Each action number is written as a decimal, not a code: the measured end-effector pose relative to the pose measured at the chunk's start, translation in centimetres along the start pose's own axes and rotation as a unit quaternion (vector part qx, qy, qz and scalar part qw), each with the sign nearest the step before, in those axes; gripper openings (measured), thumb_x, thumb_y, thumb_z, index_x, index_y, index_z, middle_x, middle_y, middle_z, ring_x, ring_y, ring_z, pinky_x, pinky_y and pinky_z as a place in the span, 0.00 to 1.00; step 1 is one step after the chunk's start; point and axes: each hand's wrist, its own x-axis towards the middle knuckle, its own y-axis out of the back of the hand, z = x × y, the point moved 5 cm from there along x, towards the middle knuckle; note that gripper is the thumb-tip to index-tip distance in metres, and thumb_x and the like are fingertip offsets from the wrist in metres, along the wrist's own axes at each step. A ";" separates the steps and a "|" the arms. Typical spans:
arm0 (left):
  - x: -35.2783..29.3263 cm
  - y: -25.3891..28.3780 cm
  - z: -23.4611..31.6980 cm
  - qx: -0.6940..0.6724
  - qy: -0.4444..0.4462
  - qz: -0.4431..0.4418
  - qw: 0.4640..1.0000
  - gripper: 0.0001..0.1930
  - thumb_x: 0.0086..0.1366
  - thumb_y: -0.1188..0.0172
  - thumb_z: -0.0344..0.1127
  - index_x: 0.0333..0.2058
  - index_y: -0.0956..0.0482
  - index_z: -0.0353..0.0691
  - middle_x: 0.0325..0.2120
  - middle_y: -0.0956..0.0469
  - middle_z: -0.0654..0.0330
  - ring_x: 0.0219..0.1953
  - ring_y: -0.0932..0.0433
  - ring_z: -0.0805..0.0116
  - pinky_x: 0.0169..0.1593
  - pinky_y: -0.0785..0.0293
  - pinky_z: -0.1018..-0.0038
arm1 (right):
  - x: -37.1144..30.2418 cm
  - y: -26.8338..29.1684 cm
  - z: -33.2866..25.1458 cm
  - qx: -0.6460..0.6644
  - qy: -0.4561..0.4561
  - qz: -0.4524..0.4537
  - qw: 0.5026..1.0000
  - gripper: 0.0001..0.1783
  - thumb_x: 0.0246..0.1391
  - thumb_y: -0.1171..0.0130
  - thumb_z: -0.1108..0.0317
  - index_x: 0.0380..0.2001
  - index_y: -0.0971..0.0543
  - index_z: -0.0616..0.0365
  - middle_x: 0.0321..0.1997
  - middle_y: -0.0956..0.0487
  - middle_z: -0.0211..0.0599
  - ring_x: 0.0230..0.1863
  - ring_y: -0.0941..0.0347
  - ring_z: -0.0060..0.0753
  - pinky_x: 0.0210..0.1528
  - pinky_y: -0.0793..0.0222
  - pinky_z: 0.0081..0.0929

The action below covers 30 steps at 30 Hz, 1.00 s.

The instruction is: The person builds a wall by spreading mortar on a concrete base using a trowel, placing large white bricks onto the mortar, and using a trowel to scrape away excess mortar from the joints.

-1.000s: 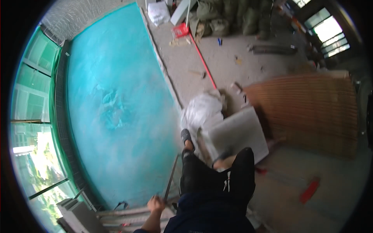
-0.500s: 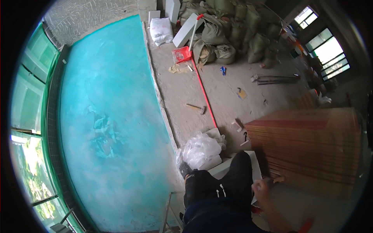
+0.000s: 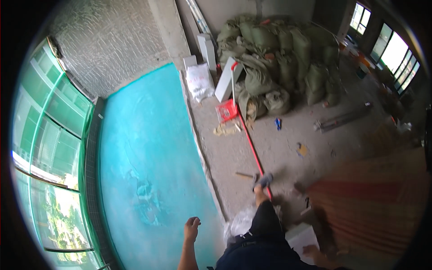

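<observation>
My left hand (image 3: 192, 229) is raised over the turquoise-coated floor (image 3: 157, 148), its fingers loosely curved and slightly apart with nothing in them. My right hand (image 3: 311, 252) hangs at the lower right, against a white block (image 3: 302, 238); its fingers are smeared, and I cannot make out whether they hold anything. One foot (image 3: 263, 180) in a grey shoe is stretched forward onto the red pole (image 3: 253, 146) or just over it. Beside that shoe lies a hammer (image 3: 244, 174), its head partly covered. A crumpled clear plastic bag (image 3: 240, 222) is partly hidden by my leg.
Stacked brown boards or cartons (image 3: 373, 202) stand blurred at the right. A red dustpan (image 3: 226, 110), a white sack (image 3: 200, 82) and piled green sacks (image 3: 270, 45) are ahead. Blue-handled tool (image 3: 278, 123) and metal bars (image 3: 344, 118) lie on concrete. Green-netted windows (image 3: 49, 121) line the left.
My left hand has come into view over the turquoise floor. My right hand is lower, and one leg has swung forward to the hammer and pole. The whole view has shifted.
</observation>
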 end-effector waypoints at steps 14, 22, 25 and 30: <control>21.4 -27.1 0.9 0.396 0.221 -0.261 0.852 0.18 0.60 0.37 0.49 0.39 0.19 0.41 0.24 0.21 0.60 0.28 0.23 0.64 0.30 0.30 0.65 | 29.7 48.9 24.0 0.415 -0.266 0.460 0.738 0.16 0.63 0.48 0.57 0.45 0.25 0.57 0.47 0.27 0.38 0.47 0.26 0.33 0.48 0.28 0.31; 42.8 -59.0 38.6 0.095 -0.076 -0.362 0.924 0.11 0.63 0.49 0.31 0.35 0.17 0.35 0.31 0.17 0.60 0.30 0.21 0.71 0.36 0.25 0.74 | 20.5 46.1 28.8 0.424 -0.528 0.527 0.513 0.08 0.65 0.55 0.64 0.33 0.28 0.53 0.30 0.34 0.37 0.27 0.34 0.34 0.31 0.37 0.31; 39.5 -68.4 64.4 0.065 -0.182 -0.402 0.895 0.10 0.62 0.47 0.34 0.32 0.19 0.35 0.28 0.20 0.59 0.31 0.23 0.72 0.36 0.29 0.77 | 21.5 35.4 24.7 0.555 -0.620 0.509 0.220 0.11 0.63 0.55 0.65 0.26 0.30 0.52 0.20 0.37 0.36 0.19 0.37 0.35 0.22 0.42 0.33; 20.8 -84.1 91.8 -0.159 -0.496 -0.527 0.672 0.12 0.56 0.44 0.37 0.19 0.28 0.35 0.21 0.26 0.55 0.25 0.31 0.66 0.26 0.36 0.75 | 21.7 23.8 14.4 0.647 -0.585 0.488 -0.035 0.16 0.61 0.55 0.67 0.17 0.34 0.51 0.12 0.43 0.33 0.10 0.46 0.32 0.12 0.53 0.34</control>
